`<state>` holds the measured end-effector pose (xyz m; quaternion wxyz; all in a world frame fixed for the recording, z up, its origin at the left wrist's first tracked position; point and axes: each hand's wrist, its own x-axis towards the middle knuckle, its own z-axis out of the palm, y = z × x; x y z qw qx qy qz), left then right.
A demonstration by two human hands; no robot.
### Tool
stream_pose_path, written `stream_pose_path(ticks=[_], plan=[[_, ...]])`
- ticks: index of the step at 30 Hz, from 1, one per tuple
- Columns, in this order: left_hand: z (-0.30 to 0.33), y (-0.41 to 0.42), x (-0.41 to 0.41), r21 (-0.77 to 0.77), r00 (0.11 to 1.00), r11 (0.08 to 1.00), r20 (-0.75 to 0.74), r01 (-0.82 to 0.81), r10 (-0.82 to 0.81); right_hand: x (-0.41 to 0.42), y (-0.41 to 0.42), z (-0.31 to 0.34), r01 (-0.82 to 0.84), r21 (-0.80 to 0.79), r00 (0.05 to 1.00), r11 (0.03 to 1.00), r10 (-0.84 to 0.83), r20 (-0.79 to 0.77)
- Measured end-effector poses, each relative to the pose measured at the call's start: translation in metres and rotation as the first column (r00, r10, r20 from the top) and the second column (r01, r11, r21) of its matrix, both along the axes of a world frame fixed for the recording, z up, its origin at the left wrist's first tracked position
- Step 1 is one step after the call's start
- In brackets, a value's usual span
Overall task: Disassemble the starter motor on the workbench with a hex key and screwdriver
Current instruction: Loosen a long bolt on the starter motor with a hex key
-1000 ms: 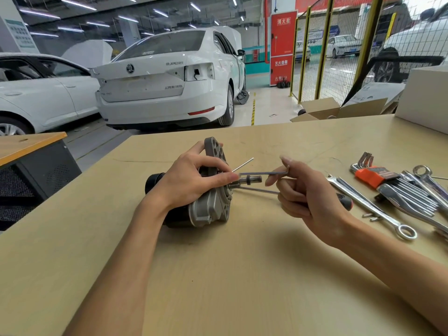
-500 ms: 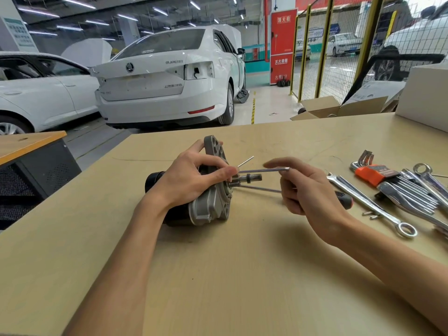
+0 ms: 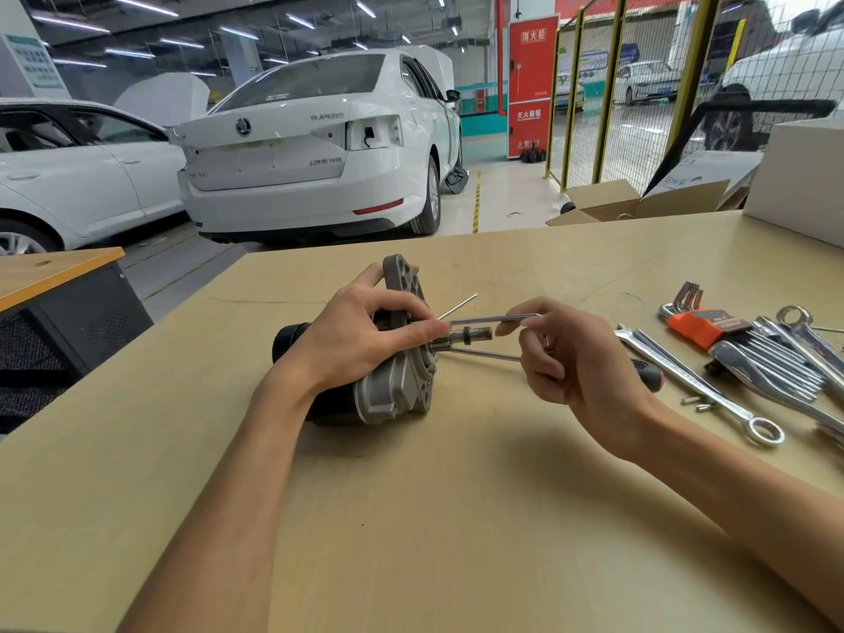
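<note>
The starter motor (image 3: 392, 390) lies on its side on the workbench (image 3: 411, 518), grey flange facing right, black body to the left, short shaft (image 3: 470, 335) sticking out. My left hand (image 3: 361, 340) grips the flange from above, forefinger reaching to the shaft's base. My right hand (image 3: 575, 363) pinches the bent end of a silver hex key (image 3: 493, 318), whose long arm runs level into the flange just above the shaft. A screwdriver lies behind my right hand, thin shank (image 3: 484, 355) toward the motor, black and red handle (image 3: 646, 374) showing past the wrist.
At the right lie an orange holder of hex keys (image 3: 703, 326), several combination spanners (image 3: 698, 386) and two small loose bits (image 3: 696, 402). A white box (image 3: 794, 180) stands at the bench's far right corner. White cars are parked beyond the bench's far edge.
My right hand has turned the hex key's bent end, its fingers moving from curled low beside the shaft up to a pinch at the key's far end. The left hand and motor stayed put.
</note>
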<state>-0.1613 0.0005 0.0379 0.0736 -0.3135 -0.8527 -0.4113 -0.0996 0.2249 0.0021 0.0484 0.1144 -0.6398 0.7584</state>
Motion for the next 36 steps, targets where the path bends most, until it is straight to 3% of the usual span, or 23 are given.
stream_pose_path(ticks=[7,13,23,36], plan=[[0.0003,-0.0006,0.0006,0.001,1.000,1.000,0.012,-0.003,0.003,-0.0001,-0.0014,-0.0015,0.088,0.035,0.996,0.995,-0.087,-0.038],[0.0006,-0.0002,0.0003,0.000,1.000,1.000,0.014,0.000,0.000,-0.0019,-0.0015,-0.0002,0.167,0.024,0.983,0.986,-0.169,0.070],[0.0007,-0.0016,-0.0005,0.000,1.000,1.000,-0.002,0.006,-0.006,-0.0008,0.0005,0.0013,-0.013,-0.025,0.999,1.000,0.014,0.042],[0.0000,-0.0014,0.0003,-0.003,1.000,1.000,0.007,-0.008,0.008,0.0019,-0.0026,0.0003,0.099,0.067,0.995,0.993,-0.097,-0.031]])
